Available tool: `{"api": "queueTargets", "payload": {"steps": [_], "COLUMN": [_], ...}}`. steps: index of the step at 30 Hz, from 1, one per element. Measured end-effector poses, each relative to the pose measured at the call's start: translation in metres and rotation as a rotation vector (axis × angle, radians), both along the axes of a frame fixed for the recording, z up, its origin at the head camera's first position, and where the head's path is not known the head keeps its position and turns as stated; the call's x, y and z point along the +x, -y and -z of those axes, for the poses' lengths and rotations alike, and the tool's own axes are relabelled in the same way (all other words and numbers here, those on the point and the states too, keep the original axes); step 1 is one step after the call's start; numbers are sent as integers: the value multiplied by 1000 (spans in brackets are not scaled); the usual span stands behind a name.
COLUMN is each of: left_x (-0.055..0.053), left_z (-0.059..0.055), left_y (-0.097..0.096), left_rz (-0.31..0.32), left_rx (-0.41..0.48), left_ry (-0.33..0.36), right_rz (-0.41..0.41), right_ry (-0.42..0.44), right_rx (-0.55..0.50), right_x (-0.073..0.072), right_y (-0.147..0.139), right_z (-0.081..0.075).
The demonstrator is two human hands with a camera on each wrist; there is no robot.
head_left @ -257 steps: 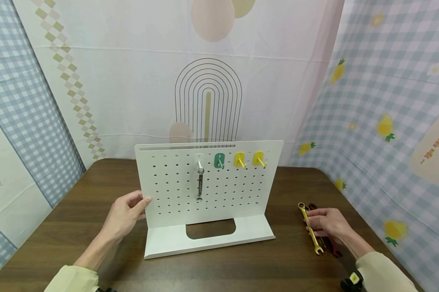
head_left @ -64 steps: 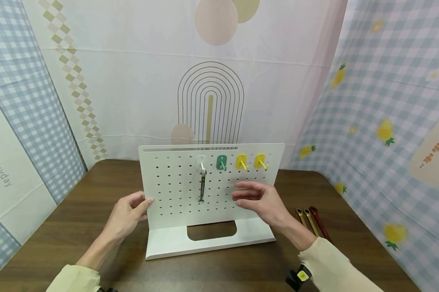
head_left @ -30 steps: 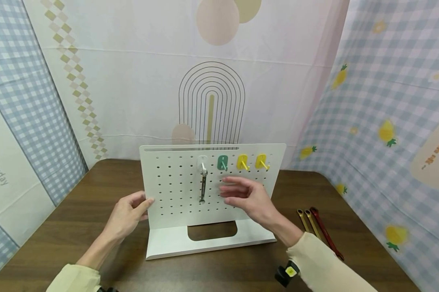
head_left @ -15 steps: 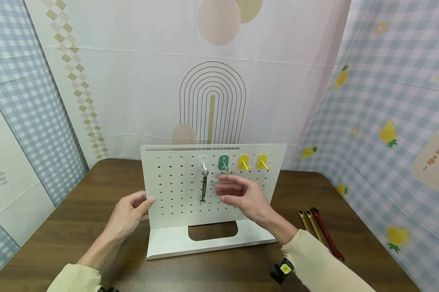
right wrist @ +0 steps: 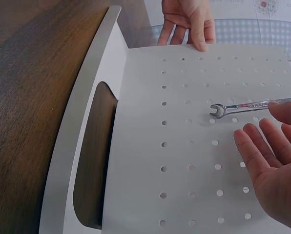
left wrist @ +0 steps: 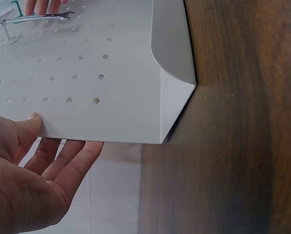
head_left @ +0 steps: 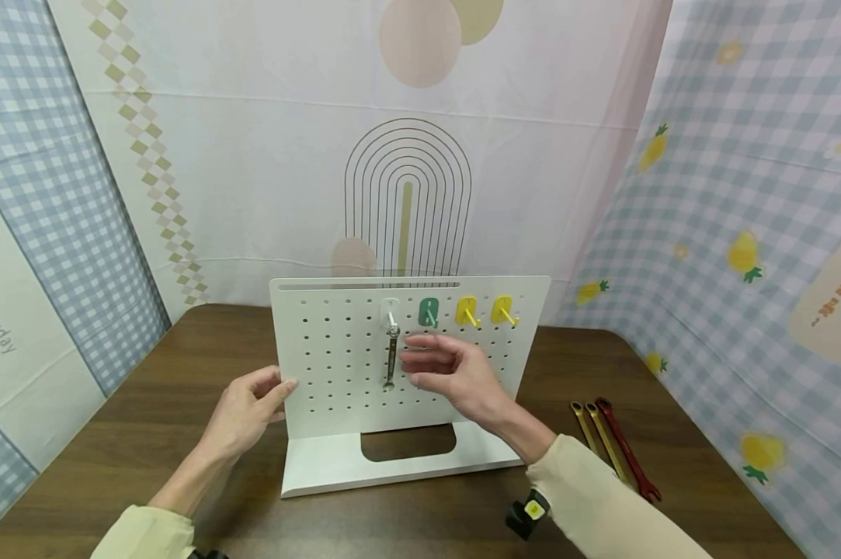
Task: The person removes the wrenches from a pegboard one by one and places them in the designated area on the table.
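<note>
A white pegboard (head_left: 336,396) stands on the table, its left edge pinched by my left hand (head_left: 241,411), thumb in front and fingers behind. From the white hook (head_left: 390,309) a silver combination wrench (head_left: 391,359) hangs with its open end down. My right hand (head_left: 458,380) is just right of that wrench, fingers loosely extended and holding nothing. In the right wrist view the right thumb (right wrist: 286,113) overlaps the upper part of the wrench. A green hook (head_left: 429,311) and two yellow hooks (head_left: 466,310) further right carry nothing.
Two gold wrenches (head_left: 605,439) and a red wrench (head_left: 626,446) lie side by side on the brown table (head_left: 203,349), right of the board, partly behind the right sleeve. A cutout opens in the board's base (head_left: 322,466). Patterned cloth (head_left: 266,155) hangs behind.
My right hand has let go of the gold wrench it gripped at the right, and moved left across the board to beside the hanging silver wrench. My left hand keeps its grip.
</note>
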State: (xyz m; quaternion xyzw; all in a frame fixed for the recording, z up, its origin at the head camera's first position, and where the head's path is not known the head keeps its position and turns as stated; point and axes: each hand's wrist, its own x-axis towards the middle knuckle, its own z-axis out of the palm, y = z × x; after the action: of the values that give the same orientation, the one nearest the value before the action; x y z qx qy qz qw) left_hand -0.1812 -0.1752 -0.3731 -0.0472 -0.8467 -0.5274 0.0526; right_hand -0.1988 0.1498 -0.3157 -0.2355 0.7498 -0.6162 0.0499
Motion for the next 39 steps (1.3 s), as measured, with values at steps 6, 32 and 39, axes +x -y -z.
{"api": "queueTargets", "payload": {"steps": [6, 32, 39], "left_x": [0, -1, -1], "left_z": [-1, -1, 0], "left_y": [0, 0, 1], "left_rz": [2, 7, 10], "left_rx": [6, 8, 12], "left_ry": [-1, -15, -15], "right_rz": [5, -51, -52], "right_ry": [-13, 30, 43], "right_rx": [11, 9, -16], "right_x": [-1, -8, -9], "right_y": [5, 23, 26], "right_z": [-2, -2, 0]}}
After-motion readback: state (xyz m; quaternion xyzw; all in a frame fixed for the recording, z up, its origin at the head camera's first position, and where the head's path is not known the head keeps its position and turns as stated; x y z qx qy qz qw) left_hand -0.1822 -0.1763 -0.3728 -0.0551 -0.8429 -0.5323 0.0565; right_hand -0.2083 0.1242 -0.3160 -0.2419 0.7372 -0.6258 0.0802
